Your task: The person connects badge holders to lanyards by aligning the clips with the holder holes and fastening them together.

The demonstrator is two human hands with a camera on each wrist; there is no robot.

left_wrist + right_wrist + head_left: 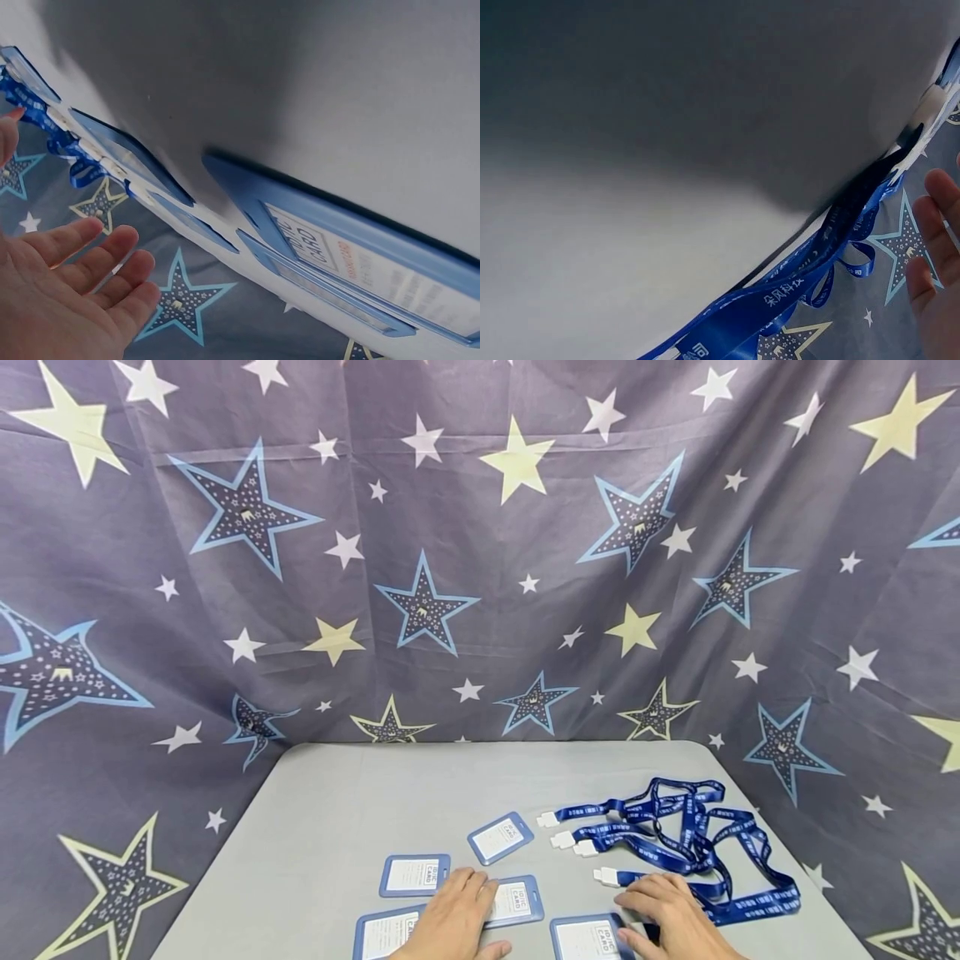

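Several blue-framed badge holders with white card inserts lie on the table. My left hand (453, 914) is over the near-left ones, overlapping a badge holder (517, 900) in the head view. In the left wrist view that hand (82, 292) has loosely extended fingers with nothing between them. My right hand (667, 917) is beside another badge holder (587, 941), its thumb and fingertips close to the right edge. Blue printed lanyards (678, 856) lie beyond and partly under the right hand's outline. The right wrist view shows this hand's (937, 251) fingers relaxed, beside the lanyard straps (780, 289).
Farther off lies a tilted badge holder (501, 838); another badge holder (415, 876) sits left of the left hand. White plastic lanyard buckles (562, 840) point left. The grey table (360, 793) ends at a star-printed curtain (465, 527).
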